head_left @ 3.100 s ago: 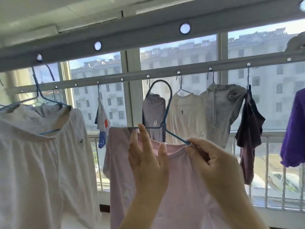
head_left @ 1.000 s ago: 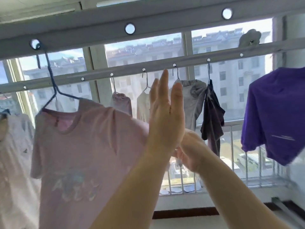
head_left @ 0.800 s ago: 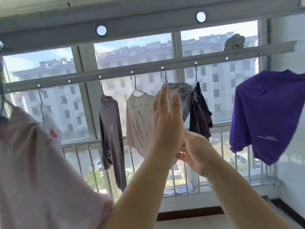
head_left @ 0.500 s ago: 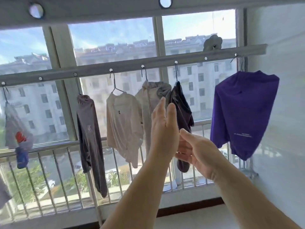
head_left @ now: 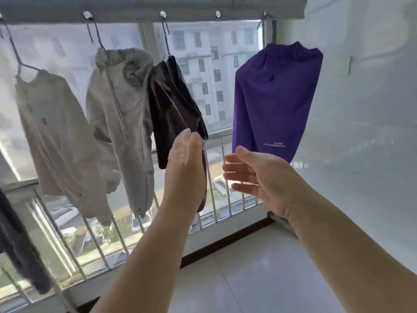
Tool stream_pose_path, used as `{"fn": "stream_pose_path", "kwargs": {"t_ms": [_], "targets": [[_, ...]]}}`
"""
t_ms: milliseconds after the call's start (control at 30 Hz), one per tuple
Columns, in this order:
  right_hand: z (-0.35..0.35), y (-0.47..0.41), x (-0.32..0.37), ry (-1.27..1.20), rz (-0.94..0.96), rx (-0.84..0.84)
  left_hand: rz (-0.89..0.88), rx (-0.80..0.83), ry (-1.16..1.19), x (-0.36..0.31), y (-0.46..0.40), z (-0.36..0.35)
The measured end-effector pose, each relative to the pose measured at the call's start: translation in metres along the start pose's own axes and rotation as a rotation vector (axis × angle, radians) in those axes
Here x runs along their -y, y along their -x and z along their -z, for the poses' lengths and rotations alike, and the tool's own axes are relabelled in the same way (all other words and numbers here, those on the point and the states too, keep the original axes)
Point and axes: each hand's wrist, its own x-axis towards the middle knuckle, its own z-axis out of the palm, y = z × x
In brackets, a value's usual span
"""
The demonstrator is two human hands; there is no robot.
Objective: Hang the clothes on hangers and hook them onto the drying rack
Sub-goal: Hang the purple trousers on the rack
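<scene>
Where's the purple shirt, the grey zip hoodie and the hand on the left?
purple shirt (head_left: 274,98), head view, middle of its front.
grey zip hoodie (head_left: 121,105), head view, chest beside the zip.
left hand (head_left: 186,163), head view, palm edge.

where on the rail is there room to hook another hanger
The free stretch of rail lies between the dark garment and the purple shirt. Left of it is crowded: grey hoodie touches the dark garment, cream shirt close beside.

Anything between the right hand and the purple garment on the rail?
Nothing visible. The right hand, open and empty, is raised just below the purple garment; only open air shows between them. The left hand is off to the side.
</scene>
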Motion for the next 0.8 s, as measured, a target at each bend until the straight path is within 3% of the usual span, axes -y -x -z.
{"fn": "stream_pose_path", "kwargs": {"t_ms": [267, 367, 567, 800], "targets": [[0.031, -0.131, -0.037, 0.076, -0.048, -0.239, 0.123, 0.169, 0.107, 0.095, -0.104, -0.063], [0.037, -0.178, -0.031, 0.094, -0.054, -0.314, 0.096, 0.228, 0.121, 0.108, -0.153, -0.079], [0.066, -0.246, -0.009, 0.224, 0.037, -0.431, 0.081, 0.302, 0.229, 0.133, -0.242, -0.117], [0.112, -0.299, 0.040, 0.502, 0.226, -0.641, 0.016, 0.372, 0.206, 0.132, -0.287, -0.162]]}}
